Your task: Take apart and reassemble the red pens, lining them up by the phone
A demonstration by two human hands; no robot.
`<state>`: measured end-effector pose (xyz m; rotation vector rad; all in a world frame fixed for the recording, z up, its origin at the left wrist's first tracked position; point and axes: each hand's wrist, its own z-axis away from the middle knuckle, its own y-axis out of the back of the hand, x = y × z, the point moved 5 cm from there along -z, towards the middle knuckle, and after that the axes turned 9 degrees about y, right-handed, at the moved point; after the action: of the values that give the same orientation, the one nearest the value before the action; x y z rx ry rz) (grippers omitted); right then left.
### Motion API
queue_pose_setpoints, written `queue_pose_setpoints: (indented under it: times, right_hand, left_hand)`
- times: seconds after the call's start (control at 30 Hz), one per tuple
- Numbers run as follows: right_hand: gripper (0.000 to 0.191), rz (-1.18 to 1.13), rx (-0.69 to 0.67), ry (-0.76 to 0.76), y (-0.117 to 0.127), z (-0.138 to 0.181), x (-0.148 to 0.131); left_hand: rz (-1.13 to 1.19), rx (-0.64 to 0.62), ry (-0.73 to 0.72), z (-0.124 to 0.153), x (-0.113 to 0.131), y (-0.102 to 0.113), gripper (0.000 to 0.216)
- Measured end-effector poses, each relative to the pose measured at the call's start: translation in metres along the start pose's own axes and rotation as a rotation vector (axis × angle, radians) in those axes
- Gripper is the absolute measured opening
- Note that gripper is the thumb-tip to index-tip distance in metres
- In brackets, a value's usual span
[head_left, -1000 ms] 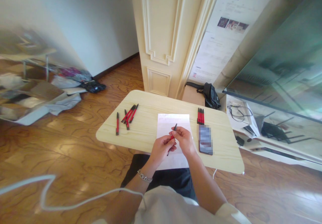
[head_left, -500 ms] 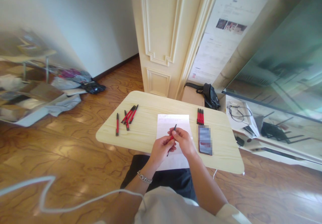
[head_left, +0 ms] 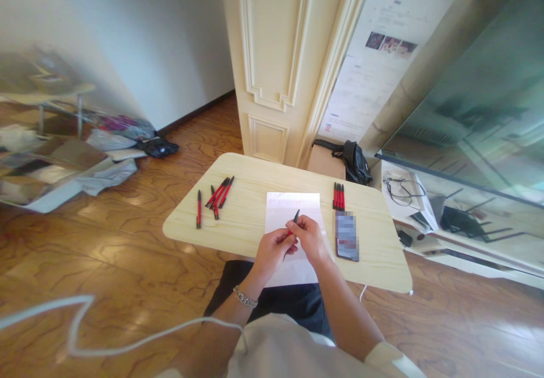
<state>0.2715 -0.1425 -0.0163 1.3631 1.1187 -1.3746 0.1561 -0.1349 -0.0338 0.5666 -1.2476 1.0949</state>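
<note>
Both hands grip one red-and-black pen (head_left: 296,216) above a white sheet of paper (head_left: 293,201). My left hand (head_left: 274,249) is closed around its lower part. The thumb and fingers of my right hand (head_left: 311,238) pinch it higher up, near the black end. Much of the barrel is hidden by my fingers. On the table's left lie several loose red-and-black pens (head_left: 221,192), with a single pen (head_left: 199,209) apart from them. Several like pens (head_left: 339,196) lie side by side in a row to the right of the paper.
A phone (head_left: 347,236) lies below the row of pens on the light wooden table (head_left: 246,174). A white cable (head_left: 170,332) crosses in front at lower left. Behind the table's far edge are a black bag (head_left: 356,162) and a cream panel (head_left: 272,43).
Almost nothing differs. Both hands stay on the pen over the paper, and my fingers now cover slightly more of its red barrel.
</note>
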Motion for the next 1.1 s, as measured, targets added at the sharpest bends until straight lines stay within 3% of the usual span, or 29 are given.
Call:
queue_pose_setpoints:
  times: [0.2,0.47,0.87,0.97,1.1]
  right_hand:
    - [0.033,-0.093,-0.065,0.053,-0.003,-0.001,-0.003]
    - [0.035,0.130,0.134,0.036,0.003,-0.002,0.006]
    - [0.035,0.221,0.253,0.043,0.003,-0.001,0.016]
    - [0.032,0.159,0.205,0.067,0.002,-0.001,0.013]
    - [0.036,-0.017,0.029,0.079,-0.003,-0.002,0.004]
  left_hand:
    - [0.009,0.022,0.008,0.000,0.002,0.002,0.034]
    - [-0.139,0.087,-0.041,0.001,0.002,0.004,0.033]
    - [-0.245,0.190,-0.098,0.006,0.005,0.008,0.029]
    - [-0.219,0.163,-0.086,0.004,0.005,0.007,0.030]
    - [-0.107,0.031,-0.017,-0.001,0.000,0.002,0.035]
